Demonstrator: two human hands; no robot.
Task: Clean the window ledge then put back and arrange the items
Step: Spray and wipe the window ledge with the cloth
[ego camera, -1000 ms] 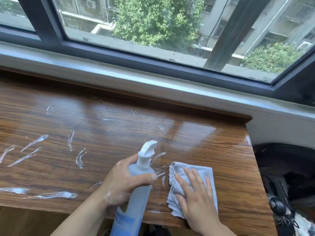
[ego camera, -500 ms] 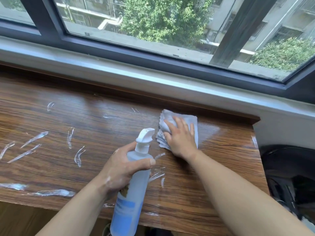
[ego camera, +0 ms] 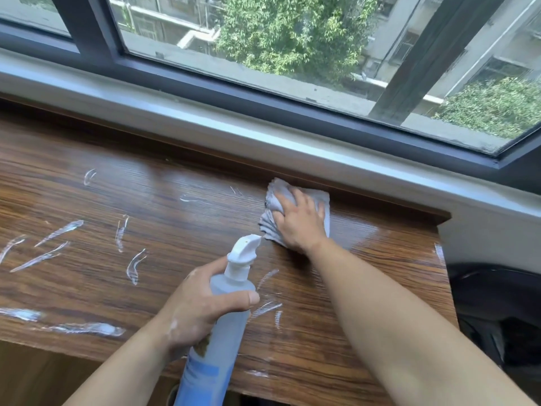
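Observation:
The wooden window ledge (ego camera: 181, 206) stretches across the view, streaked with white foam marks (ego camera: 133, 266) on its left and middle. My right hand (ego camera: 301, 222) presses flat on a pale grey cloth (ego camera: 273, 197) at the ledge's back edge, close to the raised wooden lip. Nearer to me, my left hand (ego camera: 202, 309) grips a translucent spray bottle (ego camera: 216, 341) with a white pump head and blue label, tilted over the front edge. Some white foam sticks to my left hand.
A grey sill (ego camera: 263, 130) and a dark-framed window (ego camera: 205, 83) run behind the ledge. Past the ledge's right end sits a dark object (ego camera: 497, 312) lower down. The ledge's front edge drops off at the bottom left.
My right hand has pushed the cloth from the front of the ledge to the back edge. The left hand still holds the bottle in about the same place.

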